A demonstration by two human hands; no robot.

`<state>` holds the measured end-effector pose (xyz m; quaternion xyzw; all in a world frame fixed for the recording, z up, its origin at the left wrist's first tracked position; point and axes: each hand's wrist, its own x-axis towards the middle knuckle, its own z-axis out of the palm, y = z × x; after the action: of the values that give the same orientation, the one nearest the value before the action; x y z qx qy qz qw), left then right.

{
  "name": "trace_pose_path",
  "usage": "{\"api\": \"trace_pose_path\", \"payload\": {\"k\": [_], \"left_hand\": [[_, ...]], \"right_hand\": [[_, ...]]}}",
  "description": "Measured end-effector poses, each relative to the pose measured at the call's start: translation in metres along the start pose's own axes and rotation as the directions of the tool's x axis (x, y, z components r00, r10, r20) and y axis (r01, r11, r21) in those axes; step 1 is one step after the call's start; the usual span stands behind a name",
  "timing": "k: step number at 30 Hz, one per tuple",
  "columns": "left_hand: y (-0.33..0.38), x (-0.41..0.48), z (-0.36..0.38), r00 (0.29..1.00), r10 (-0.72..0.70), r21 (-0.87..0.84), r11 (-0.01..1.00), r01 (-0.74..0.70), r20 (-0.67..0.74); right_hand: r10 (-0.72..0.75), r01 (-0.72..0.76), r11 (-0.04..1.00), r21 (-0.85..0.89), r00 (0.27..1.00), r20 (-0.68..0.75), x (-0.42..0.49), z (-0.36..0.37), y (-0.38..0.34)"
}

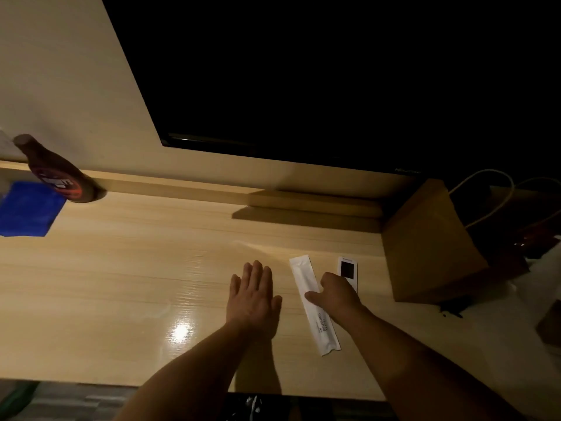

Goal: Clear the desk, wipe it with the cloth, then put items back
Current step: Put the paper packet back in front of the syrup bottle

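Note:
On the light wooden desk (127, 268) lies a long white wrapped packet (315, 311), and a white remote with a dark screen (348, 268) rests just right of it. My right hand (335, 291) sits curled over the remote's lower end, thumb touching the packet's edge. My left hand (253, 294) lies flat on the desk, fingers spread, left of the packet and holding nothing. A blue cloth (28, 208) lies at the far left of the desk. Beside it stands a dark brown bottle (57, 174).
A large dark screen (303, 86) hangs on the wall above the desk's raised back ledge. A brown paper bag (431, 244) with white cord handles stands at the right. The desk's front edge runs along the bottom, with floor below it.

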<state>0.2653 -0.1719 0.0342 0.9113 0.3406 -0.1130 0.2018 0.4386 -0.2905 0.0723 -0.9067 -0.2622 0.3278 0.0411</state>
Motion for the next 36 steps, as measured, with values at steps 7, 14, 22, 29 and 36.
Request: {"api": "trace_pose_path", "payload": {"k": [7,14,22,29,36], "left_hand": [[-0.021,0.003,0.029,0.998,0.018,0.043,0.999,-0.015,-0.059],[-0.022,0.002,0.032,0.995,0.018,0.012,1.000,-0.017,-0.096],[-0.024,0.002,0.033,0.996,0.020,0.005,1.000,-0.019,-0.086],[-0.026,0.000,0.033,0.996,0.035,-0.045,0.998,-0.039,-0.083],[-0.077,-0.020,0.010,0.988,-0.031,-0.099,0.995,0.016,-0.151]], "right_hand": [[-0.005,0.003,0.997,-0.080,1.000,-0.019,0.006,0.009,-0.006],[0.065,-0.070,0.994,-0.087,0.996,-0.058,0.005,0.017,-0.020],[0.103,-0.094,0.989,0.113,0.992,-0.074,0.006,0.022,-0.020],[0.096,-0.064,0.937,0.344,0.992,-0.078,0.008,0.026,-0.028],[0.043,-0.003,0.897,0.441,0.996,-0.081,0.007,0.015,-0.078]]}}
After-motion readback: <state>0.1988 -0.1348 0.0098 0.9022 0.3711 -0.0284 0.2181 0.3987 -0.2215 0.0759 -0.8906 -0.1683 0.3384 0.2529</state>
